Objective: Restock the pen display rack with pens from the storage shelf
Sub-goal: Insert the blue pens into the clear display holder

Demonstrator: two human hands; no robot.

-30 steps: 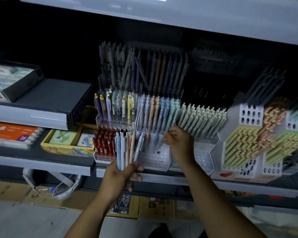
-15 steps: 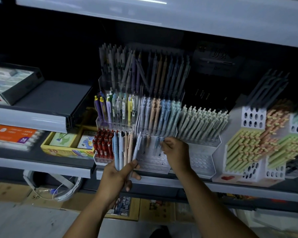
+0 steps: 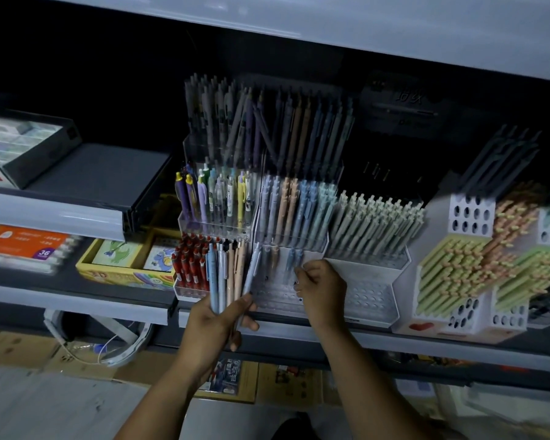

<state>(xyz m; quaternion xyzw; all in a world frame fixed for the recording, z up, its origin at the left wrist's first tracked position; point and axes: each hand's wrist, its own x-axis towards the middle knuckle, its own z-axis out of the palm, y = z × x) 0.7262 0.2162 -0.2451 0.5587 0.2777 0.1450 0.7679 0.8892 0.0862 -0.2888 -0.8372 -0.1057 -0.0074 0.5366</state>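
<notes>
Right hand [image 3: 323, 290] dropped to the rack's front row [image 3: 277, 296], pinching a blue pen [image 3: 290, 258] (slot nearly filled); left hand [image 3: 213, 325] still gripped the bundle [image 3: 224, 274].

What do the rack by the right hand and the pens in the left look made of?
Rack: likely clear plastic, slightly frosted; its contents show through its walls. Pens in left hand: probably matte plastic, pastel barrels without glare.
</notes>
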